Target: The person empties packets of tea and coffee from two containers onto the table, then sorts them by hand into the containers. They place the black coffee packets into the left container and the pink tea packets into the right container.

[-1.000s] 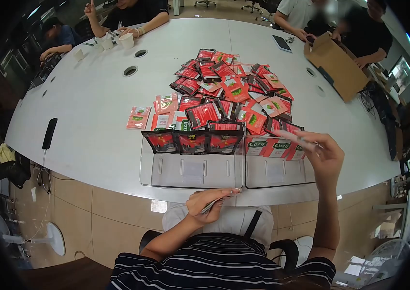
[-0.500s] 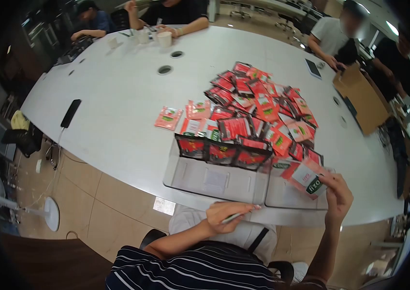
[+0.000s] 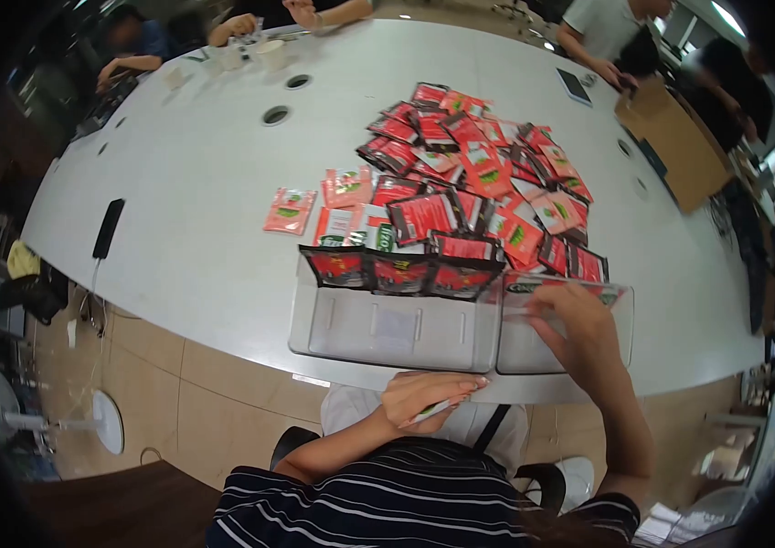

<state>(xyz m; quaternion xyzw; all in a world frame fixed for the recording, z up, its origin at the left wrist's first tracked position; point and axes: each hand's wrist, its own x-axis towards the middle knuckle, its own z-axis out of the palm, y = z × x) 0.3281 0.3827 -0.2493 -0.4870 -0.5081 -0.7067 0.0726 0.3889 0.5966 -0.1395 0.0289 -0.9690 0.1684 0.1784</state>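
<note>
White tabletop [image 3: 205,210]: sachets [image 3: 424,216] at centre seem light, soft, slippery, best edge-held; left hand [image 3: 422,395] pinches a flat packet [image 3: 433,411]; right hand [image 3: 579,329], grip unclear.

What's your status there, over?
Right hand at right bin. Left hand holding something thin. Black-edged packets upright in left bin. Loose packets heaped behind.

The left tray [image 3: 351,327] is open above, standing sachets [image 3: 399,272] blocking its back.

Wht tbl [image 3: 196,201] stands on tan tiled flr [image 3: 223,379], ceiling lt [image 3: 727,18] on.
</note>
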